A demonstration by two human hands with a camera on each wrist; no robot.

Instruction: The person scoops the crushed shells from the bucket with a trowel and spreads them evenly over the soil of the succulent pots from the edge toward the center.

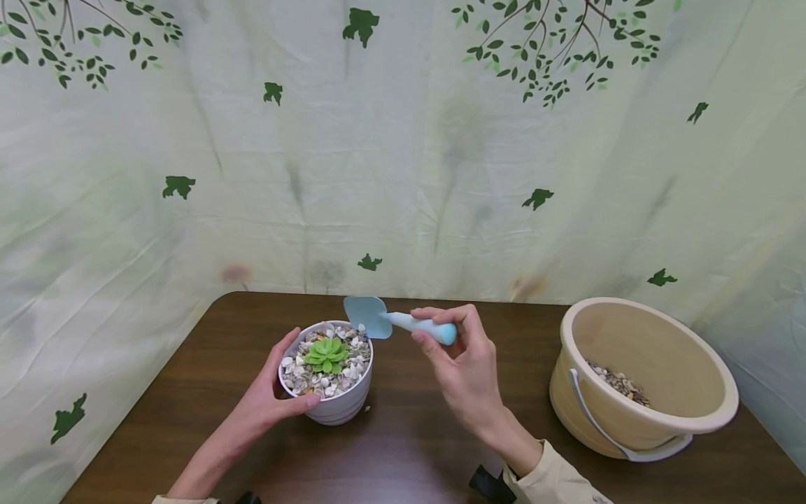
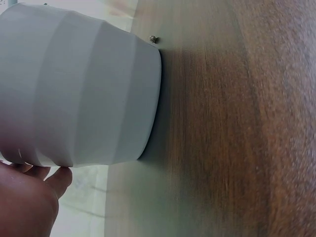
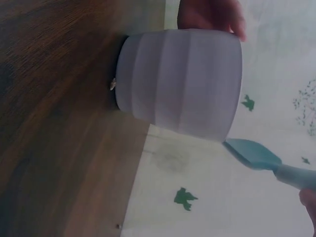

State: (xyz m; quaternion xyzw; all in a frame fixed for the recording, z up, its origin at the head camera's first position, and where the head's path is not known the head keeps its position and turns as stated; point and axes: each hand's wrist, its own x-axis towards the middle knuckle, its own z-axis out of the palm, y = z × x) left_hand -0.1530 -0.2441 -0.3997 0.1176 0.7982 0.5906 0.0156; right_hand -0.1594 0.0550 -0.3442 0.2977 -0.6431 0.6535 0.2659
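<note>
A white ribbed flowerpot (image 1: 343, 408) stands upright on the table, filled with small shells and pebbles around a green succulent (image 1: 327, 355). My left hand (image 1: 277, 395) grips the pot from its left side, thumb at the near rim and fingers around the far side. In my right hand (image 1: 469, 371) is a small blue trowel (image 1: 369, 316), pinched by its pale handle between thumb and fingers. The trowel's blade is at the pot's right rim. In the right wrist view, the blade (image 3: 254, 154) tip meets the rim or lies just beside it.
A beige bucket (image 1: 642, 357) with a grey handle stands on the right, some shells or gravel (image 1: 619, 383) at its bottom. One small bit (image 2: 153, 39) lies on the brown table (image 1: 403, 434) beside the pot. Behind the table hangs a leaf-printed curtain (image 1: 403, 168).
</note>
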